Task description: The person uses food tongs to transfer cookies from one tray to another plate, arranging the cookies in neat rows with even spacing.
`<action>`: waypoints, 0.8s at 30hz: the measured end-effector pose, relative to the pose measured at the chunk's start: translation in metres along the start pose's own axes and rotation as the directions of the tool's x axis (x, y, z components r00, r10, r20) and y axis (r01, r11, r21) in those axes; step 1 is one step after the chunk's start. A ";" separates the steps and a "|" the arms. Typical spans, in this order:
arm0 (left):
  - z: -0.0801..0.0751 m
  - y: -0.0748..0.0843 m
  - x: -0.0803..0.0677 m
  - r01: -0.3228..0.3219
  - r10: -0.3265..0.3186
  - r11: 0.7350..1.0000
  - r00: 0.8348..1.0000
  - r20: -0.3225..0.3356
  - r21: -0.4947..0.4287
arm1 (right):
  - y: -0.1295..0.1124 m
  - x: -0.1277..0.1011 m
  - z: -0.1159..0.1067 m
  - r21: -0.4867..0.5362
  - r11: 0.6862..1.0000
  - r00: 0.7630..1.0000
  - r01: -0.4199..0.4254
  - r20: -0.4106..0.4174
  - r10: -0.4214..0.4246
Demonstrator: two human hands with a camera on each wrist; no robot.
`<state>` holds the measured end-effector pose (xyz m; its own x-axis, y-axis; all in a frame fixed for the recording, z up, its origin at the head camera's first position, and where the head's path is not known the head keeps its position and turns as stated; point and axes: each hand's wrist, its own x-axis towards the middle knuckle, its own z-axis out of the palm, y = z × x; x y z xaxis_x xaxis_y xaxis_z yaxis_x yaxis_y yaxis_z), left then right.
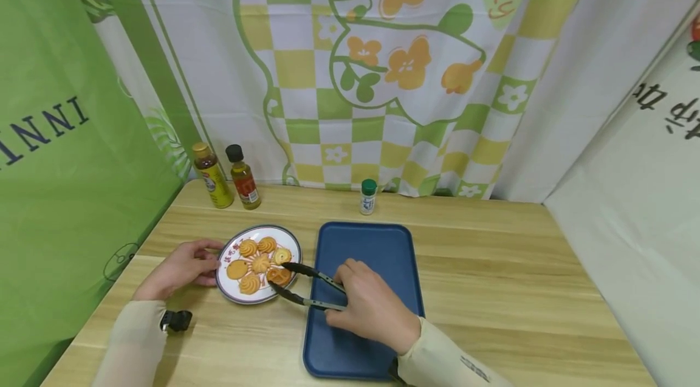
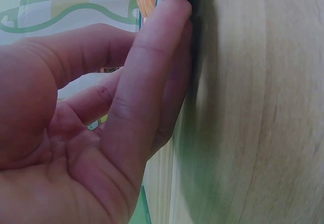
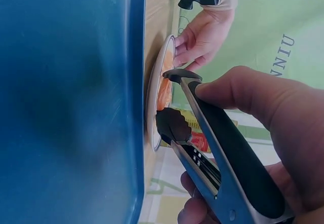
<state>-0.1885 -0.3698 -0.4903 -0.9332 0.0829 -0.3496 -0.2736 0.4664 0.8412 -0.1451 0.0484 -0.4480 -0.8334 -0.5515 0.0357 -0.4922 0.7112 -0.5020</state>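
Observation:
My right hand (image 1: 372,305) grips black-tipped metal tongs (image 3: 202,133). Their two tips stand apart over the right side of an oval white plate (image 1: 235,294), around a brown pretzel-shaped cookie (image 1: 279,276). Beside it on the plate lie several other cookies, swirled ones and a smooth oval one (image 1: 237,269) among them. At the plate's left rim, my left hand (image 1: 183,265) holds the edge between thumb and fingers. The left wrist view shows its fingers (image 2: 134,87) reaching to the rim close over the tabletop.
A dark blue tray (image 1: 363,241) lies right of the plate, below my right hand. Two sauce bottles, one yellow-labelled (image 1: 214,179) and one black-capped (image 1: 243,180), stand at the back left. A green-capped shaker (image 1: 368,197) stands behind the tray. Curtains hang behind the wooden table (image 1: 492,290).

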 end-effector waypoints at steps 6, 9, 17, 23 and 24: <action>0.000 0.000 0.000 0.000 0.000 1.000 1.000 0.004 -0.003 | -0.002 0.007 0.002 -0.033 0.999 1.000 0.013 -0.006 -0.014; 0.000 -0.001 0.001 0.002 -0.002 1.000 1.000 0.004 -0.003 | -0.003 0.007 0.002 -0.035 0.999 1.000 0.013 -0.004 -0.013; -0.001 -0.002 0.001 0.004 -0.004 1.000 1.000 0.002 0.004 | -0.004 0.007 0.001 -0.037 0.999 1.000 0.005 0.012 -0.004; -0.001 0.000 0.000 0.002 -0.002 1.000 1.000 0.002 0.003 | -0.004 0.006 0.000 -0.059 0.998 1.000 0.001 0.020 0.000; -0.001 0.000 0.001 0.002 -0.002 1.000 1.000 0.003 0.003 | -0.004 0.005 0.000 -0.065 0.998 1.000 0.000 0.022 0.001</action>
<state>-0.1891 -0.3703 -0.4902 -0.9321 0.0845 -0.3523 -0.2747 0.4691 0.8393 -0.1472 0.0428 -0.4452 -0.8281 -0.5603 0.0160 -0.5077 0.7377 -0.4449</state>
